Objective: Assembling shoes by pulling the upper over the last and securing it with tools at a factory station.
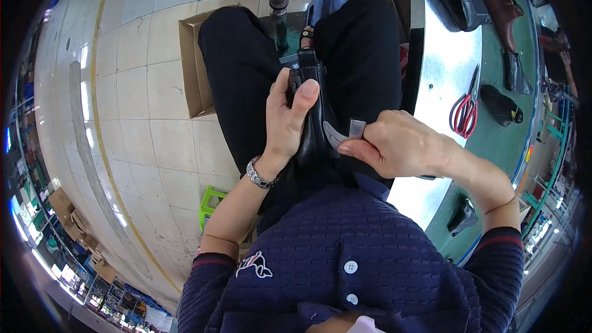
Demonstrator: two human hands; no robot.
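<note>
A black leather shoe (316,123) stands lengthwise in front of my torso, between my thighs. My left hand (290,111) is closed round its left side, the thumb lying along the top and the fingers mostly hidden behind it. At the shoe's right side, my right hand (398,145) grips a knife with a curved pale-grey blade (333,135). The blade's tip is at or very close to the leather; whether it touches I cannot tell. A small greyish, see-through piece (356,127) sticks up beside the right fingers. The knife's handle is hidden in the fist.
On the white tabletop (404,203) at right lie red-handled scissors (464,116) and a black boot (455,9). Beyond it, a green surface (493,148) carries a brown boot (501,9) and several black shoes. An open cardboard box (197,95) and green stool (211,203) stand left.
</note>
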